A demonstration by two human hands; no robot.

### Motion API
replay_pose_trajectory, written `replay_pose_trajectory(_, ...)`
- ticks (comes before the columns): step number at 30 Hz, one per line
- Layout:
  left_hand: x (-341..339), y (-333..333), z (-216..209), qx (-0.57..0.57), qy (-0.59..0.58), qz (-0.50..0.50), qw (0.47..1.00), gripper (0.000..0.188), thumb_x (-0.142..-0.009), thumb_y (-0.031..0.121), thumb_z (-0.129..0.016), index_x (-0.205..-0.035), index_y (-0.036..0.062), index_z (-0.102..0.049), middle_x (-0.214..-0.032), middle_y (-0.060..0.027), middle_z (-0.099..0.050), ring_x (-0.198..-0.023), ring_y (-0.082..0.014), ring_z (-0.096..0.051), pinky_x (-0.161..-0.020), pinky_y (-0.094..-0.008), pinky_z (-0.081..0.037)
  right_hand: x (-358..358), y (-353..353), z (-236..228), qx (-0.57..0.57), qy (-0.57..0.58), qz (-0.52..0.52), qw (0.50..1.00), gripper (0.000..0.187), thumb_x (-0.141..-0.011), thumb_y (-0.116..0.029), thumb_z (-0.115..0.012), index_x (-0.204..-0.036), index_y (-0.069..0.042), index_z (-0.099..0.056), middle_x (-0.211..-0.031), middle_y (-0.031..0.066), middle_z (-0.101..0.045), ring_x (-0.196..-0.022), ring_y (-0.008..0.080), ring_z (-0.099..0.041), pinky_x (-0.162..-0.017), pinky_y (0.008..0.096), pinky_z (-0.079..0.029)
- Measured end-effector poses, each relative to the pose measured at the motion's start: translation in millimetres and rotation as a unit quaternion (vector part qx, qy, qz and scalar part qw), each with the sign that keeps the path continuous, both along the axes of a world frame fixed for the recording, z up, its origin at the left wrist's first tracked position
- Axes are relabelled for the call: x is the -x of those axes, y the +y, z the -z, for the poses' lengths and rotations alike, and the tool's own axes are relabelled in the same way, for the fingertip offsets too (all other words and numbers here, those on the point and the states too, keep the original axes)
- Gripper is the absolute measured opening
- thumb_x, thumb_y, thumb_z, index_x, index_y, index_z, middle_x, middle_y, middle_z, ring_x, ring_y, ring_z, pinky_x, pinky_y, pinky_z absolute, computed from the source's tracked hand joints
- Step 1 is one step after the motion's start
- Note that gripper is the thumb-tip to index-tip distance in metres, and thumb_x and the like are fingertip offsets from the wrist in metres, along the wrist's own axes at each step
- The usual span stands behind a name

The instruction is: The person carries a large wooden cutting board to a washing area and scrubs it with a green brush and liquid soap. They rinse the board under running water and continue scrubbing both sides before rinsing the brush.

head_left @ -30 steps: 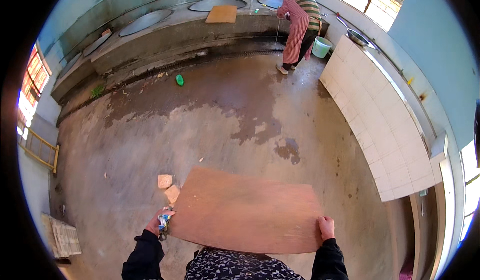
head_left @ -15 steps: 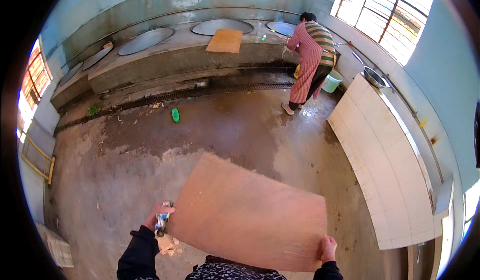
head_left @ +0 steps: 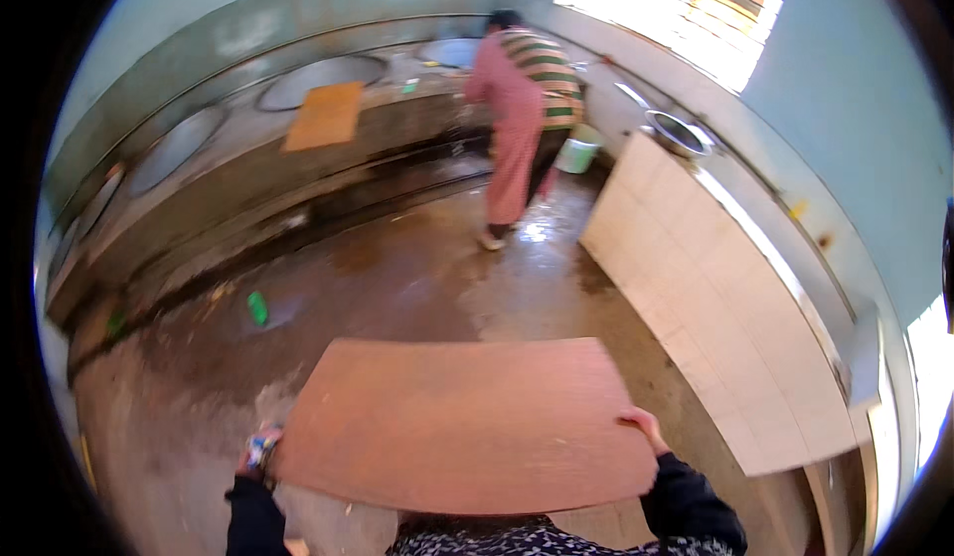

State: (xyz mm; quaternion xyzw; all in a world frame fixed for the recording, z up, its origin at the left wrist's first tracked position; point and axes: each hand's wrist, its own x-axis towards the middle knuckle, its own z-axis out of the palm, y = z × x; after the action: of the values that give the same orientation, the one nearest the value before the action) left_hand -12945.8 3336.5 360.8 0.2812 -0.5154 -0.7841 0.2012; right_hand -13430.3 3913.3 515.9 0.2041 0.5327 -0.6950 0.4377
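Observation:
A large reddish-brown board [head_left: 462,425], flat and thin, spans the space before my body, held between both hands. My left hand [head_left: 248,454] is closed at its left edge. In that hand there is also a small blue, white and silvery object [head_left: 262,447], too blurred to name. At the opposite edge, my right hand [head_left: 648,427] grips the board, thumb lying on its upper face. The fingers beneath the board are hidden.
Along the far wall runs a concrete counter with sunken round pans [head_left: 323,81] and a tan board [head_left: 326,116]. A person in a striped apron [head_left: 512,109] bends over it beside a pale bucket [head_left: 577,152]. A green bottle [head_left: 258,308] lies on the wet floor. A tiled partition [head_left: 696,288] stands right.
The board has gone from tilted to nearly level across my front, and my right hand has risen along its edge. My view has turned right, toward the bending person and the partition.

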Motion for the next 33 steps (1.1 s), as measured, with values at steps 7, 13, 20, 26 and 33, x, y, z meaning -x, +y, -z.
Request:
replay_pose_trajectory(7, 23, -135, 124, 0.298, -0.529, 0.115, 0.786, 0.024, -0.083, 0.024, -0.058, -0.087, 0.0024, -0.067, -0.094, -0.0144, -0.066, -0.086, -0.03, -0.063, -0.077, -0.0376, -0.049, 76, -121, -10, 0.029, -0.098, -0.071, 0.992, 0.037, -0.08, -0.015, -0.058, -0.113, 0.002, -0.057, -0.101, 0.0133, -0.066, -0.085, 0.0245, -0.064, -0.08, 0.0371, -0.052)
replay_pose_trajectory(13, 50, -159, 140, 0.196, -0.435, -0.035, 0.878, 0.021, -0.086, 0.023, -0.055, -0.078, 0.0036, -0.058, -0.073, -0.0145, -0.059, -0.065, -0.0285, -0.06, -0.059, -0.0431, -0.05, 101, -222, 5, -0.019, 0.112, -0.029, 0.993, 0.032, -0.079, 0.002, -0.053, -0.111, 0.001, -0.058, -0.102, 0.008, -0.065, -0.087, 0.0187, -0.063, -0.078, 0.0331, -0.053)
replay_pose_trajectory(20, 9, -123, 211, -0.105, -0.376, -0.17, 0.905, 0.026, -0.091, 0.024, -0.052, -0.072, 0.0063, -0.054, -0.061, -0.0053, -0.055, -0.055, -0.0189, -0.057, -0.05, -0.0369, -0.047, 173, -295, 49, -0.062, 0.196, 0.086, 0.975, 0.029, -0.076, 0.002, -0.051, -0.105, 0.002, -0.058, -0.097, 0.007, -0.064, -0.086, 0.0201, -0.063, -0.075, 0.0321, -0.051)
replay_pose_trajectory(26, 195, -78, 94, -0.259, -0.327, -0.151, 0.896, 0.031, -0.091, 0.045, -0.048, -0.083, 0.0156, -0.048, -0.058, -0.0107, -0.053, -0.047, -0.0301, -0.056, -0.04, -0.0451, -0.046, 233, -292, 69, -0.177, 0.305, 0.188, 0.917, 0.023, -0.073, -0.003, -0.053, -0.096, -0.005, -0.053, -0.08, 0.0018, -0.057, -0.064, 0.0139, -0.054, -0.052, 0.0274, -0.042)
replay_pose_trajectory(33, 368, -132, 115, -0.345, -0.146, -0.118, 0.92, 0.033, -0.09, 0.042, -0.053, -0.103, 0.0119, -0.057, -0.087, -0.011, -0.065, -0.071, -0.0248, -0.064, -0.054, -0.0406, -0.054, 330, -309, 94, -0.173, 0.245, 0.192, 0.935, 0.022, -0.073, -0.003, -0.052, -0.095, -0.006, -0.052, -0.076, 0.0021, -0.056, -0.061, 0.0178, -0.057, -0.05, 0.0309, -0.045)
